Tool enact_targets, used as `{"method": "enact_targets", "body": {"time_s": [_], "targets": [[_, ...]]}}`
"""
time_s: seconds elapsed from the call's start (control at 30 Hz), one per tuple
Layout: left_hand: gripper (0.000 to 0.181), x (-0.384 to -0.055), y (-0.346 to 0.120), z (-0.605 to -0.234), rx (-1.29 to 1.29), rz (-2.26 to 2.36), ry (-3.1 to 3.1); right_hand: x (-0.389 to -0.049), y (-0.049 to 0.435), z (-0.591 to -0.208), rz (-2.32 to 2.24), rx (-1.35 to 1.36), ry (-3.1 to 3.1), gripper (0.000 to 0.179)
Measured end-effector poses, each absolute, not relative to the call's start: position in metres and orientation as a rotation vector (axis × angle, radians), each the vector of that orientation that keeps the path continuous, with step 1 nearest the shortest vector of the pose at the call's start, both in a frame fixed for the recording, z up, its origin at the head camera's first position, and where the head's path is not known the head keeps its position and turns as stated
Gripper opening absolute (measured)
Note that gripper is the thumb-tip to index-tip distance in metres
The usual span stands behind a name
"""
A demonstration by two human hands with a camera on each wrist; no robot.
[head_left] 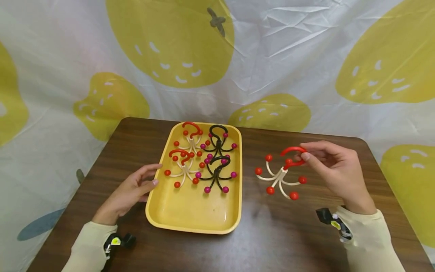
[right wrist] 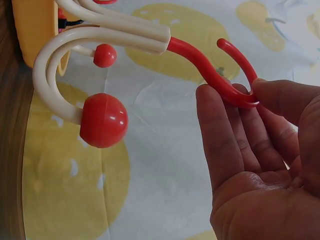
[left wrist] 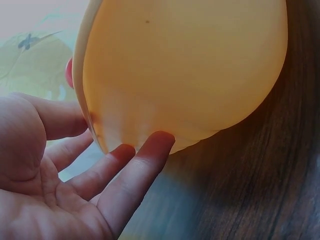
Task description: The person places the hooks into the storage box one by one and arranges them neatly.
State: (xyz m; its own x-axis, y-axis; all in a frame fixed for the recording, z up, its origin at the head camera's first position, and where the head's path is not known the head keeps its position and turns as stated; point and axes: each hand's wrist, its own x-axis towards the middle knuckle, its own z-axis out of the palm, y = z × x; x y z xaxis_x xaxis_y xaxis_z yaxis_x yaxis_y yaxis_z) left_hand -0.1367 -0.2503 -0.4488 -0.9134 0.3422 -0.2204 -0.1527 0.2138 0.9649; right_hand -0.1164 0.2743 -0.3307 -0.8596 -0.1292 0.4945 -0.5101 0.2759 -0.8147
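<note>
A yellow tray (head_left: 193, 211) on the table holds several ball-tipped hook hangers. My left hand (head_left: 132, 190) holds the tray's left edge. Its thumb is at the rim, and other fingers (left wrist: 157, 150) lie against the outer wall. To the right of the tray, my right hand (head_left: 336, 170) pinches the red hook of a cream hook hanger (head_left: 283, 175) between thumb and fingers. This hanger's curved arms end in red balls (right wrist: 102, 120) and hang over the table. In the tray's left half are red-and-cream hangers (head_left: 184, 170); in the right half, black hangers (head_left: 216, 174) with pink balls.
The brown wooden table (head_left: 282, 238) extends around the tray on both sides. Behind it hangs a white curtain (head_left: 265, 49) with large yellow fruit prints. Small cameras (head_left: 334, 223) are strapped to both wrists over light sleeves.
</note>
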Motion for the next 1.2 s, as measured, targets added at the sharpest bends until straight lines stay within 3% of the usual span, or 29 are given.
{"method": "enact_targets", "body": {"time_s": [0.53, 1.2], "targets": [[0.058, -0.137, -0.251, -0.450, 0.180, 1.753, 2.093, -0.122, 0.240, -0.331, 1.668, 0.626, -2.256, 0.027], [0.057, -0.138, -0.252, -0.450, 0.189, 1.729, 2.106, -0.123, 0.186, -0.329, 1.626, 0.872, -2.298, 0.030]]}}
